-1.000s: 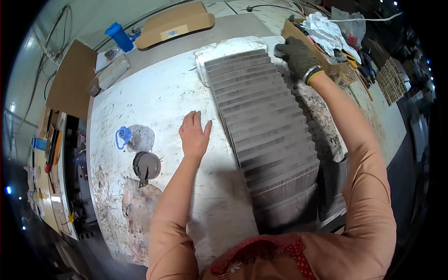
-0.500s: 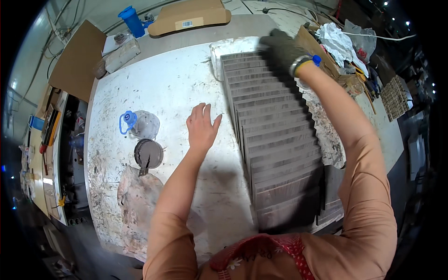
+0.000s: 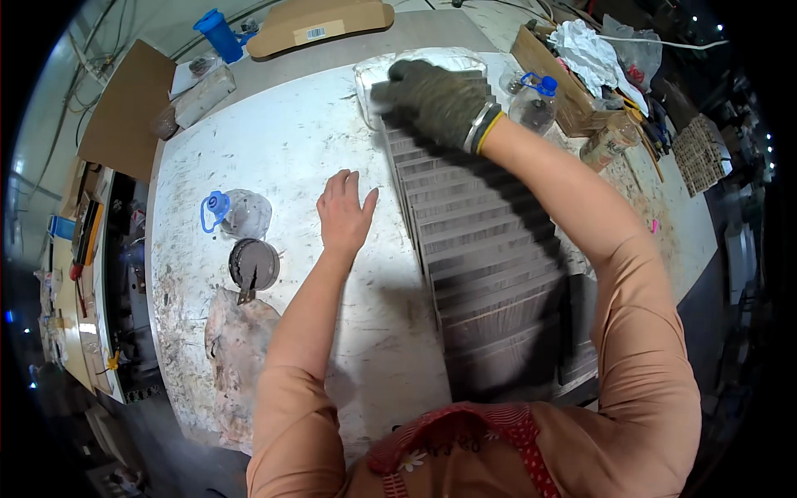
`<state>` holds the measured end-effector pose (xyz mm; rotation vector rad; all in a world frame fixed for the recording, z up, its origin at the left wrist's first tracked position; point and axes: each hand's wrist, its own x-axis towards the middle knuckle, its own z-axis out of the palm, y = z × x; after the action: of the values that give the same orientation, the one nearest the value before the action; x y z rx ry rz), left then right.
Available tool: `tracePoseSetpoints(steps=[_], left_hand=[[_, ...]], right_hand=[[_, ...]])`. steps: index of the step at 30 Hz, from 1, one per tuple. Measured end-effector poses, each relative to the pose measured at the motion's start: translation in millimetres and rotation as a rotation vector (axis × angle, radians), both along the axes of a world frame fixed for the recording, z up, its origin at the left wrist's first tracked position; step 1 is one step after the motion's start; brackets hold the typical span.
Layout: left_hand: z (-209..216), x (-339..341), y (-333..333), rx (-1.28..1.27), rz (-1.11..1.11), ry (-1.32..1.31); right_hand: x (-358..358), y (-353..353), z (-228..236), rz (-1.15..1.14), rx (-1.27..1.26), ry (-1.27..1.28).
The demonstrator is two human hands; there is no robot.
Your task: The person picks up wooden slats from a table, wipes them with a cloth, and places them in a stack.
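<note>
A long row of overlapping grey wood-grain boards [image 3: 490, 249] lies stepped on the white table, running away from me. My right hand [image 3: 440, 104], in a dark work glove, is over the far left end of the row. Its fingers are blurred, and whether they grip anything does not show. Bare and resting on the table left of the boards, my left hand [image 3: 344, 212] is open with its fingers stretched out. Further left stands a round tub of dark grey paste [image 3: 264, 256] with a putty knife [image 3: 246, 294] in it.
Behind the tub is a clear bottle with a blue cap [image 3: 247, 213]; a stained cloth [image 3: 237, 340] lies in front. Beyond my right arm are another blue-capped bottle [image 3: 534, 108], a jar [image 3: 610, 141] and a wooden box of crumpled plastic [image 3: 556, 83]. A flat cardboard box [image 3: 320, 25] sits at the back.
My gloved right hand has swept left across the far end of the boards, from the right corner to the left. My left hand stays on the table; the whole view has shifted slightly.
</note>
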<state>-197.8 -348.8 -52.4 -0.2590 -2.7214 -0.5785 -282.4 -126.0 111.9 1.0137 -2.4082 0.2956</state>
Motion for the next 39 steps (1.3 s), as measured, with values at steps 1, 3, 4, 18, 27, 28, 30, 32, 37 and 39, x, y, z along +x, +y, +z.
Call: tracePoseSetpoints(steps=[1,3,4,18,27,28,30,32,37,39], left_hand=[[-2.3,0.0,-0.9,0.017,-0.002,0.018],[-1.8,-2.3,0.0,0.037,-0.016,0.039],[0.4,-4.7,1.8,0.030,-0.020,0.045],[8.0,1.3,5.5,0.024,-0.012,-0.027],[1.8,-0.8,0.8,0.009,-0.022,-0.032],[2.7,0.4,4.2,0.013,-0.016,-0.031],[6.1,1.0,7.7,-0.003,-0.018,-0.027],[5.7,1.1,7.2,-0.021,-0.019,-0.026],[1.8,0.3,5.2,0.004,-0.023,-0.038],[3.8,0.8,6.0,-0.013,-0.021,-0.042]], right_hand=[[5.2,-1.2,0.0,-0.052,0.082,-0.053],[5.4,19.6,-2.2,-0.236,0.135,-0.176],[-3.7,43.1,-2.9,-0.325,0.132,-0.186],[28.7,85.1,1.9,-0.486,0.086,-0.210],[50.1,70.3,-7.8,-0.203,0.015,-0.185],[46.5,100.4,-2.5,-0.350,0.076,-0.261],[39.6,125.4,3.0,-0.495,0.136,-0.338],[38.8,124.8,2.3,-0.523,-0.005,-0.200],[43.7,135.2,-21.6,-0.439,-0.045,-0.282],[44.8,149.0,-16.7,-0.476,0.024,-0.296]])
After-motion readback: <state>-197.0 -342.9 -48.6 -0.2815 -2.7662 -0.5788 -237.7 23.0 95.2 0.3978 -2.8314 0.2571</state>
